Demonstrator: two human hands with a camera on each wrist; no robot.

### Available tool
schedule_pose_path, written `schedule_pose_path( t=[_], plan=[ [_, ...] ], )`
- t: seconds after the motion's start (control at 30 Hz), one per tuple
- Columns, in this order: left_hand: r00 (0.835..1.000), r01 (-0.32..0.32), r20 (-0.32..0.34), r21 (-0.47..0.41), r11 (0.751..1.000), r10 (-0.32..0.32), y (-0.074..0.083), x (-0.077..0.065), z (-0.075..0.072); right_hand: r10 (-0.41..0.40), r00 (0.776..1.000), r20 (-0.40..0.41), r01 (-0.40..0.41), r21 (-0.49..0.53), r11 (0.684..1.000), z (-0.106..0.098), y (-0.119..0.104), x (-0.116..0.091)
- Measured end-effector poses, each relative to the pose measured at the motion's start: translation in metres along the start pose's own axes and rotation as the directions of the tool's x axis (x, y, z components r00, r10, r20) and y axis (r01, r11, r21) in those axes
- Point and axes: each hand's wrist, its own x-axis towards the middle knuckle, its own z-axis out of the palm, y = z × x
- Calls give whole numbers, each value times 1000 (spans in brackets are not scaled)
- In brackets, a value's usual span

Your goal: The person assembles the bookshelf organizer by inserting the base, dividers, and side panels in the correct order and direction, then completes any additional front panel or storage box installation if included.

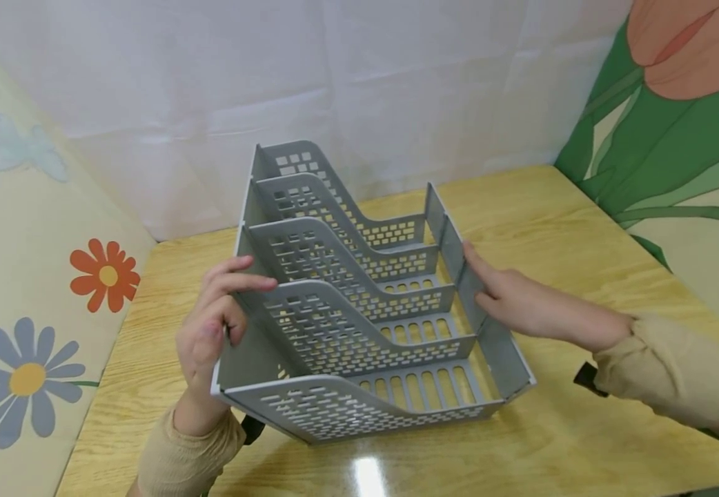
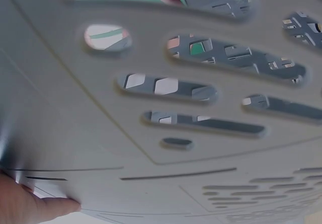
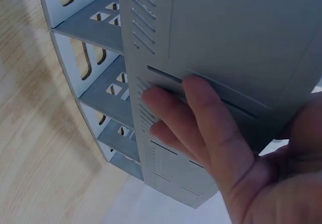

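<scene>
A grey plastic file holder [image 1: 335,331], with several compartments split by perforated dividers, is held at a slant over the wooden table. Its tall wall faces left and its low front panel [image 1: 508,359] faces right. My left hand [image 1: 210,324] grips the top edge of the tall wall, fingers lapping over to the inside. In the left wrist view a thumb [image 2: 45,204] touches the slotted outer face. On the other side, my right hand [image 1: 515,297] holds the front panel. Its fingers [image 3: 201,118] lie along the panel's outer face, and the thumb is at the edge.
The wooden table [image 1: 583,228] spreads under the holder. A white sheet [image 1: 397,90] hangs behind it. Panels painted with flowers stand on both sides, with a red flower [image 1: 106,276] at left and a tulip [image 1: 695,48] at right.
</scene>
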Motion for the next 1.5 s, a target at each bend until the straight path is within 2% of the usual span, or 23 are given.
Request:
schedule_pose_path(
  t=[0.33,0.6,0.7,0.8,0.87,1.0,1.07,1.13,1.3,1.5],
  plan=[
    [1000,-13,20,0,1000,13,-3,1,-1,-25,1000,-18,24,-40,999,8,2,1],
    [1000,11,18,9,1000,-11,-2,1,-1,-35,997,75,43,-113,993,5,-4,6],
    [1000,23,22,15,1000,-23,-1,1,-2,-24,990,135,34,-70,997,1,-4,7],
    [999,26,24,18,1000,-26,-1,1,-3,15,985,174,-21,30,999,-3,-2,9],
    [999,23,24,22,999,-24,-1,1,-3,39,989,146,-55,108,993,-6,0,11],
    [999,20,25,22,1000,-20,-2,1,-3,70,997,15,-72,229,971,-12,8,25],
    [999,20,25,18,1000,-20,-2,1,-3,75,997,-8,-70,267,961,-15,13,37],
    [999,22,26,16,1000,-22,-3,1,-4,67,998,3,-65,290,955,-16,18,51],
    [999,13,41,17,1000,-14,-2,0,-3,14,1000,-8,-11,293,956,-17,33,74],
    [1000,-16,20,-7,1000,16,-3,0,-2,36,999,-37,-27,217,976,-21,26,77]
  ],
)
